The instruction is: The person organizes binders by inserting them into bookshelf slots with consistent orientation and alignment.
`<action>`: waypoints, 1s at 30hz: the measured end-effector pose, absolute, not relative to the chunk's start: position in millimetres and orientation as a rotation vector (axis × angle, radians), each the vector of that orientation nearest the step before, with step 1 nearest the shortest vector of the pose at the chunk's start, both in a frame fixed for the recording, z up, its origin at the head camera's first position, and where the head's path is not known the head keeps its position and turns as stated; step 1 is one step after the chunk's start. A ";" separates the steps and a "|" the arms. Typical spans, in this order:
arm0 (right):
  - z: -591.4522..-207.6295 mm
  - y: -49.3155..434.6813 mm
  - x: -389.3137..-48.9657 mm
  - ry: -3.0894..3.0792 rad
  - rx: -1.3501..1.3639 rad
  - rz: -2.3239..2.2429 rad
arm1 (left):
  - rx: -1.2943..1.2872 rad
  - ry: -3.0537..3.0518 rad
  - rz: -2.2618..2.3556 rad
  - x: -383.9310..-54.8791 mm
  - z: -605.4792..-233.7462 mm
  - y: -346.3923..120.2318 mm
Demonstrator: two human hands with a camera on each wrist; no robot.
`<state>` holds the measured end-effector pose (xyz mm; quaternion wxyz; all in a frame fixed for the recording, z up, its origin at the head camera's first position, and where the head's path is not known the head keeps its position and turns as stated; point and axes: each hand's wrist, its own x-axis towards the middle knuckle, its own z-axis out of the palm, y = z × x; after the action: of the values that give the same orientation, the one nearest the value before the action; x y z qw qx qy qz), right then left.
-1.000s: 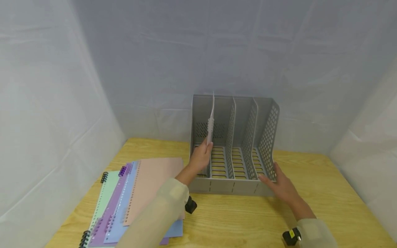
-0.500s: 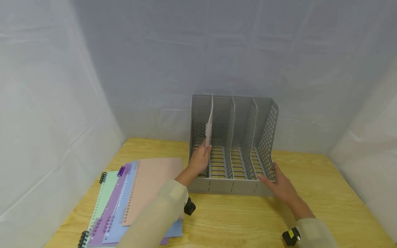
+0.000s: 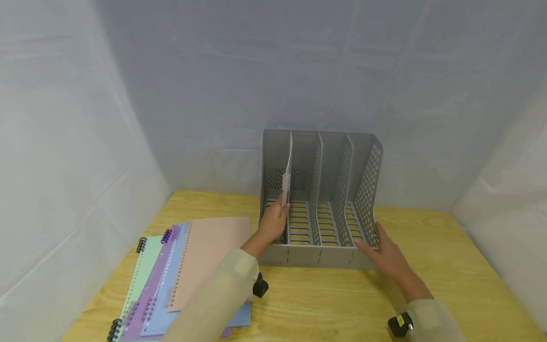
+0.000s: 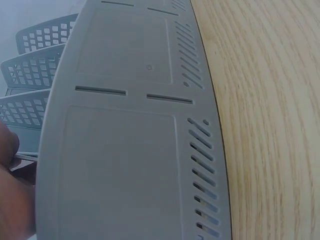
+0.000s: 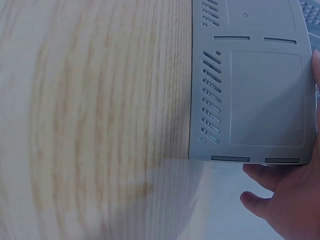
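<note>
The place seems to be a small booth-like work space: wrinkled pale sheets (image 3: 273, 71) enclose three sides of a wood-grained bench (image 3: 325, 304).

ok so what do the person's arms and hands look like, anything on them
The left sleeve and right sleeve are pale beige, ending near the wrists. A black, blocky left device sits by one cuff; a black right device by the other bears a yellow label. The left grip and right grip wear no gloves.
</note>
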<state>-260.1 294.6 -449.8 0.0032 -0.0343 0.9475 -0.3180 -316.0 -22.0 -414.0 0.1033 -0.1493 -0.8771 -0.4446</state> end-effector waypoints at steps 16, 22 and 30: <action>-448.4 293.6 -258.3 2.975 -0.113 -1.005 | -0.448 -2.594 -1.409 -313.0 -412.9 -20.6; -447.6 292.8 -256.8 2.964 -0.099 -1.022 | -0.450 -2.612 -1.485 -309.7 -413.5 -20.9; -450.2 294.4 -258.3 2.970 -0.104 -1.037 | -0.510 -2.550 -1.498 -309.4 -417.1 -20.5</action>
<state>-258.3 294.4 -450.2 -0.0028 -0.0332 0.9436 -0.3295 -309.4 -20.5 -417.1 0.0701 -0.1694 -0.8476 -0.4980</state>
